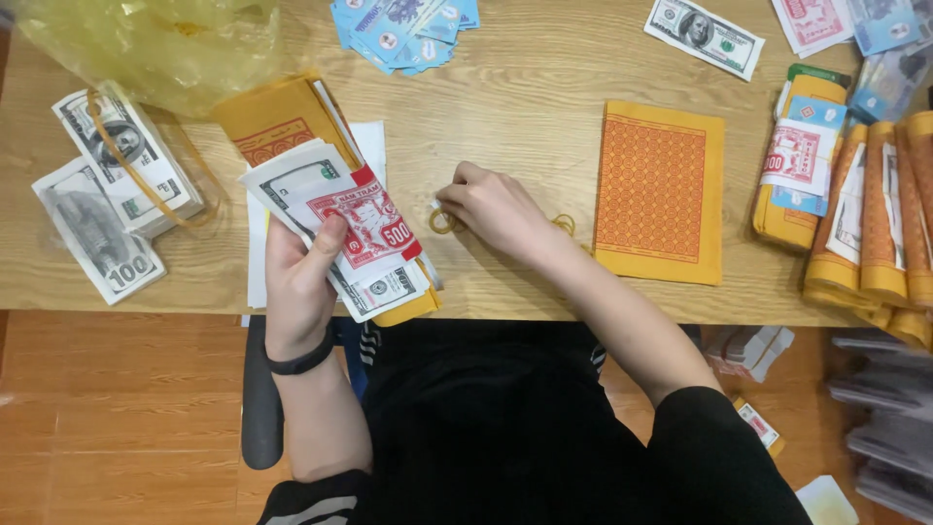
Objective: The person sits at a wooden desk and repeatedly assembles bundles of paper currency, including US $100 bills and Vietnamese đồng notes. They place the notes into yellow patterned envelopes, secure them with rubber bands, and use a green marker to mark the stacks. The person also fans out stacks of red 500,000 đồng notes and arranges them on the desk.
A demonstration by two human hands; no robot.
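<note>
The wooden table (544, 87) has a pale grain, above a brown tile floor. On it lies a flat orange paper sheet (660, 192). The left hand (299, 282) clamps a bundle of paper notes (352, 238), its long side slanting up-left. The right hand (498, 209) pinches a round rubber band (442, 222) on the table

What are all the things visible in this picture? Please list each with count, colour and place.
wooden table: one, light brown, across the top
mixed paper stack: one, yellow, white and red, in the left hand
rubber band: one, tan, at the right fingertips
orange-patterned sheet: one, yellow-orange, right of centre
banded note bundle: one, grey-white, far left
loose grey notes: a few, far left edge
blue notes: several, top centre
rolled bundles: several, yellow, far right
plastic bag: one, yellow, top left
left hand: holding the stack
right hand: on the table
</note>
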